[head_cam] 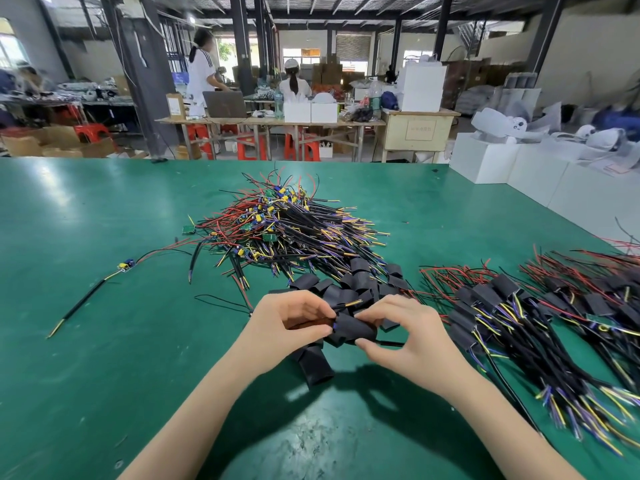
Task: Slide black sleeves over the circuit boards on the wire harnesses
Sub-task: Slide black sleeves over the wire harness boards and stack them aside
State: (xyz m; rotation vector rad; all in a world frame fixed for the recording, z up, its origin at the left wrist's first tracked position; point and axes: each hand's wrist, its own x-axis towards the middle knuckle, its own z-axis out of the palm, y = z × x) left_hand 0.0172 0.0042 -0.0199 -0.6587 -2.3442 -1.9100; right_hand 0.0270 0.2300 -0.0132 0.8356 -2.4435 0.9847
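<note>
From the head view, both forearms reach in from the near edge and meet over the green table. The left hand has its fingers and thumb curled round the left end of a black sleeve, with something dark and brownish held in its palm; what that is cannot be told. The right hand pinches the sleeve's right end between thumb and fingertips. Yellow-tipped wires poke out just behind the sleeve.

More loose sleeves lie heaped just beyond the hands, and one lies just nearer. Farther off sits a tangled pile of unsleeved harnesses with small green boards. To the right lie rows of sleeved harnesses. One single harness lies apart on the left. White boxes stand at the far right edge.
</note>
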